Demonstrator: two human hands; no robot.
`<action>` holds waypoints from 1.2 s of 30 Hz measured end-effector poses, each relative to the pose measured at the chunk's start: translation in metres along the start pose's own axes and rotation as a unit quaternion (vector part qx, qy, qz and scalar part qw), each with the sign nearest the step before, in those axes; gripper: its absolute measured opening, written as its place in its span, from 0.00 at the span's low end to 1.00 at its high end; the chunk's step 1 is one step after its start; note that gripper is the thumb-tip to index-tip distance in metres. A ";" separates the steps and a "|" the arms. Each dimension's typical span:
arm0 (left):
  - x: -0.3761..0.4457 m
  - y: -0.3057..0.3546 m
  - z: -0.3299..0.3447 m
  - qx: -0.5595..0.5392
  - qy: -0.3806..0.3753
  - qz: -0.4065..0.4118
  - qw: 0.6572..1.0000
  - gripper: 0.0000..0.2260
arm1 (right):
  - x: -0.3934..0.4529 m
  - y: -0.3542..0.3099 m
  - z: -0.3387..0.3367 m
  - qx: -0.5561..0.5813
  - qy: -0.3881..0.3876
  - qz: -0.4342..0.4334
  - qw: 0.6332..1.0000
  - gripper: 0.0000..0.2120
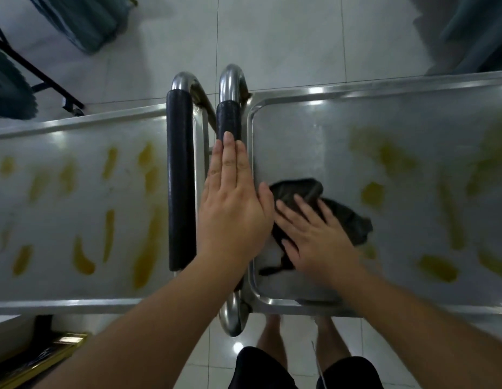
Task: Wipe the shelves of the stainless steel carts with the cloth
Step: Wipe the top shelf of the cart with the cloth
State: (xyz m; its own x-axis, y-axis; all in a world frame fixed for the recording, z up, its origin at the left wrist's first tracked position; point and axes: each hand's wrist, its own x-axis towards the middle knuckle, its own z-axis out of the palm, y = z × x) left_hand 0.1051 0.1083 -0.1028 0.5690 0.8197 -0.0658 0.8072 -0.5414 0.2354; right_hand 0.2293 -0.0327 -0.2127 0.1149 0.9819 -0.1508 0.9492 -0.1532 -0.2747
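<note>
Two stainless steel carts stand end to end below me. The right cart's top shelf (342, 141) carries yellow smears toward its right side. A dark cloth (348, 217) lies bunched at that shelf's left end. My right hand (317, 234) presses flat on the cloth with its fingers spread. My left hand (233, 197) rests with straight fingers on the right cart's black-padded handle (229, 116). The left cart's top shelf (75, 197) is covered in several yellow streaks.
The left cart's black-padded handle (180, 178) runs beside my left hand. White tiled floor (272, 37) lies beyond the carts. Teal fabric (84, 21) and a black metal frame (39, 80) stand at the far left, more teal fabric (479, 32) at the far right. My bare feet (300, 335) show below.
</note>
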 end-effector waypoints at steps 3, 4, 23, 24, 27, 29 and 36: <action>0.000 0.000 -0.001 0.012 -0.009 -0.008 1.000 0.33 | -0.074 -0.008 0.016 -0.003 -0.032 -0.022 0.999 0.30; 0.000 -0.001 -0.001 0.021 -0.012 -0.015 1.000 0.33 | -0.090 -0.008 0.019 -0.005 -0.040 -0.022 0.999 0.30; 0.027 0.003 -0.003 0.124 -0.042 0.059 0.990 0.33 | -0.064 0.033 0.006 -0.026 -0.042 -0.003 0.999 0.31; 0.027 0.003 -0.003 0.119 -0.040 0.057 0.990 0.32 | -0.049 0.043 -0.001 -0.029 -0.041 -0.004 0.999 0.31; 0.029 0.006 -0.004 0.112 -0.036 0.054 0.992 0.31 | 0.004 0.076 -0.022 -0.036 -0.037 0.009 0.999 0.32; 0.028 0.006 -0.005 0.112 -0.035 0.052 0.992 0.31 | 0.043 0.095 -0.035 -0.038 -0.037 0.031 0.998 0.31; 0.030 0.007 -0.007 0.146 -0.048 0.049 0.987 0.32 | 0.152 0.150 -0.071 -0.022 -0.070 0.040 0.996 0.31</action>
State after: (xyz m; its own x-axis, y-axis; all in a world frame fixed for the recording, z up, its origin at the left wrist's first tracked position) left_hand 0.1263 0.1303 -0.0966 0.6478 0.7468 -0.1507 0.7504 -0.6596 -0.0427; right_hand 0.4099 0.1020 -0.2091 0.1517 0.9410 -0.3026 0.9510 -0.2224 -0.2149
